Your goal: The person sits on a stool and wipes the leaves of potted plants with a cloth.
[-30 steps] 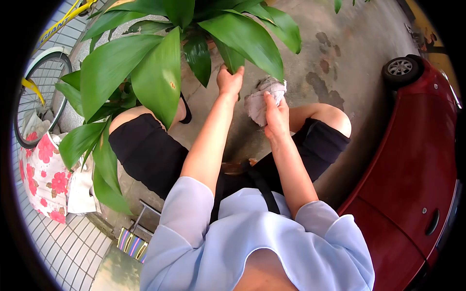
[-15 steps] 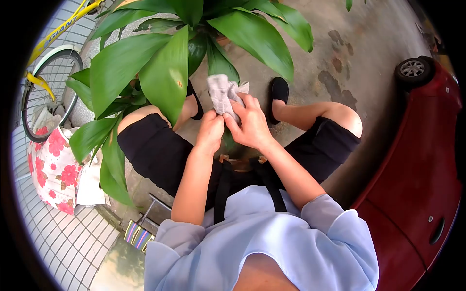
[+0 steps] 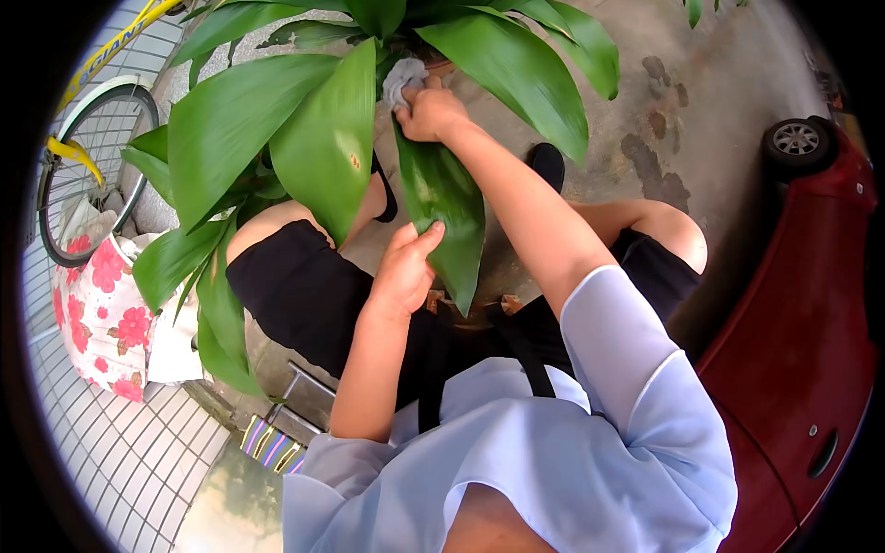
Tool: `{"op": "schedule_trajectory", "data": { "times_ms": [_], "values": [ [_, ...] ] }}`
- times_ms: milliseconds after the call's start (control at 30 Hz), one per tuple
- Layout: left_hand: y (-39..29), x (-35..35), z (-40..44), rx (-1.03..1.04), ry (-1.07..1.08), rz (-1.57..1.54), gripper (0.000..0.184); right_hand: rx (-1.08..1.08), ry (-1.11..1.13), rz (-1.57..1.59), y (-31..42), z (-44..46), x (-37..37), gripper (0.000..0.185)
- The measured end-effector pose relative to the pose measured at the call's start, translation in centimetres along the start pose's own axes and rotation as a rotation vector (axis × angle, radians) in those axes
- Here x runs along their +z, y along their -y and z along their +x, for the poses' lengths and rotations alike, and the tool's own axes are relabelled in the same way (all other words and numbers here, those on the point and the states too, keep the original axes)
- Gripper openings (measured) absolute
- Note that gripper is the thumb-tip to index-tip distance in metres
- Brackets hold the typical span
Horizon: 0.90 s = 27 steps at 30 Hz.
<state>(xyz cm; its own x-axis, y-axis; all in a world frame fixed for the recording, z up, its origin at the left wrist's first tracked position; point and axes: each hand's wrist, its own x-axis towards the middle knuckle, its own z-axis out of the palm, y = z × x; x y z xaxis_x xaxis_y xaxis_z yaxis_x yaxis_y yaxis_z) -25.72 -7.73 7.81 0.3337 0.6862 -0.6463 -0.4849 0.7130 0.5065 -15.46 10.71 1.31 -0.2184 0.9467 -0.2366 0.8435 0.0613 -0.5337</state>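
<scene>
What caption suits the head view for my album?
Left hand grips a broad green leaf; right hand holds a grey cloth near its base.

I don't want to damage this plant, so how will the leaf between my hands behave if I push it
That leaf probably bends rather than staying rigid, since it looks broad and thin. Its glossy sheen suggests it could feel slippery. With your left hand at its lower edge, that end should swing less.

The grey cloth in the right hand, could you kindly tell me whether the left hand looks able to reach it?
Probably not as things stand: the left hand holds the leaf by its lower half, while the cloth is farther forward, in the right hand.
</scene>
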Motion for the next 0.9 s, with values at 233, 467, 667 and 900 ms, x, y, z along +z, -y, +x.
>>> {"op": "schedule_trajectory", "data": {
  "times_ms": [233,467,667,900],
  "values": [
    [0.5,0.6,-0.3,0.024,0.015,-0.007,0.028,-0.136,0.040,0.105,-1.2,-4.5,0.9,0.033],
    [1.6,-1.4,-0.6,0.086,-0.104,0.199,0.029,-0.408,0.204,0.508,-1.9,-17.2,-3.1,0.016],
    [1.6,-0.8,-1.0,0.144,0.007,0.253,0.030,-0.180,0.200,0.671,-3.8,-20.3,-6.0,0.015],
    [1.6,0.1,-1.2,0.202,0.002,0.297,0.028,-0.262,-0.145,0.210,0.0,-19.1,-3.7,0.021]
  ]
}}
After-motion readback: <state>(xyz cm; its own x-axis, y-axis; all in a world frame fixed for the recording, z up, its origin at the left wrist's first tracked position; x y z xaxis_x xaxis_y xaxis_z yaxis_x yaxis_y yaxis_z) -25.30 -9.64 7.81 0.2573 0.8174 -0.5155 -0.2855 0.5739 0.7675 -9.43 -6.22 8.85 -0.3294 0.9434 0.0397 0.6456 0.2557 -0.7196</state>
